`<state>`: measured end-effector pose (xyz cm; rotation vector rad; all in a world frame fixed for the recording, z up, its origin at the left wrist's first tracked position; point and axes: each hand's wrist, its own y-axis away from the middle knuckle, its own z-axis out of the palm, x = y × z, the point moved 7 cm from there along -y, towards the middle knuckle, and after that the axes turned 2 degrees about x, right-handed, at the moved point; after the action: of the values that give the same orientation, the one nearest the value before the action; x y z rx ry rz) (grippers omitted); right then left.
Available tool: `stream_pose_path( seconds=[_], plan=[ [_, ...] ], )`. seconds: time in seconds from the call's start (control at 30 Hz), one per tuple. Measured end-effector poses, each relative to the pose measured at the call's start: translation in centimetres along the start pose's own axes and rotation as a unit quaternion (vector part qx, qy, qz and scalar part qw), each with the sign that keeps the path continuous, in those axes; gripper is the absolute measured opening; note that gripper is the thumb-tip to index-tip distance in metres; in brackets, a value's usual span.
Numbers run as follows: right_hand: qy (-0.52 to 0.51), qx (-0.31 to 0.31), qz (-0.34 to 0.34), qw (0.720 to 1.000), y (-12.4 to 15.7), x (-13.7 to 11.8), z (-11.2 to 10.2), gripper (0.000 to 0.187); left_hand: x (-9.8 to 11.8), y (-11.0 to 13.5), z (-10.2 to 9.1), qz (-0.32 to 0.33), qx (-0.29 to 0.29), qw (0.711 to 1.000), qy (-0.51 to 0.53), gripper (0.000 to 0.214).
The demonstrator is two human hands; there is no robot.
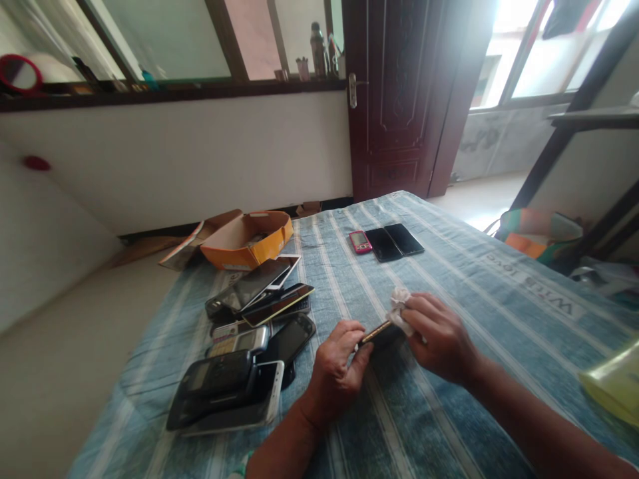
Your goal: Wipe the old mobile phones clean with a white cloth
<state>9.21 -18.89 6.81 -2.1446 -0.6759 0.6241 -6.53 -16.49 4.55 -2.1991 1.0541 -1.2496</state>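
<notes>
My left hand (337, 362) is closed around a dark phone (377, 332) with a gold edge, held on its side just above the striped cloth. My right hand (439, 336) pinches a small white wipe (398, 305) against the phone's far end. To the left lies a pile of several phones (249, 346), stacked and overlapping. Further back on the cloth a pink phone (360, 241) lies in a row with two black phones (394, 242).
A blue striped cloth (449, 266) covers the table. An open orange cardboard box (247, 243) sits at its far left corner. A yellow-green object (616, 386) lies at the right edge. A dark wooden door (399, 100) stands behind the table, with bags on the floor at right.
</notes>
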Motion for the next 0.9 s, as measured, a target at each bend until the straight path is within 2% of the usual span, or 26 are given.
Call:
stream_pose_path(
  seconds=[0.13,0.23,0.33,0.63,0.73,0.9],
  plan=[
    [0.02,0.02,0.033,0.999,0.1,2.3,-0.6,0.019,0.0,-0.1,-0.1,0.011,0.006,1.0,-0.006,0.008],
    [0.029,0.042,0.042,0.998,0.1,2.9,-0.9,0.019,0.1,-0.2,-0.2,0.015,0.009,1.0,-0.006,0.009],
    [0.024,0.036,0.027,0.999,0.1,2.0,-0.5,0.02,0.2,-0.2,-0.2,0.016,0.007,1.0,-0.008,0.01],
    [-0.088,-0.012,-0.048,0.995,-0.4,-4.0,1.2,0.018,0.7,-0.3,-0.2,0.02,-0.007,1.0,0.003,0.015],
    [-0.1,-0.018,-0.055,0.993,-0.5,-4.6,1.5,0.019,0.9,-0.4,-0.4,0.029,-0.01,1.0,-0.003,0.018],
    [-0.074,-0.043,-0.05,0.995,-0.4,-3.9,2.0,0.021,1.0,-0.6,-0.6,0.049,0.0,0.998,-0.025,0.017]
  ],
)
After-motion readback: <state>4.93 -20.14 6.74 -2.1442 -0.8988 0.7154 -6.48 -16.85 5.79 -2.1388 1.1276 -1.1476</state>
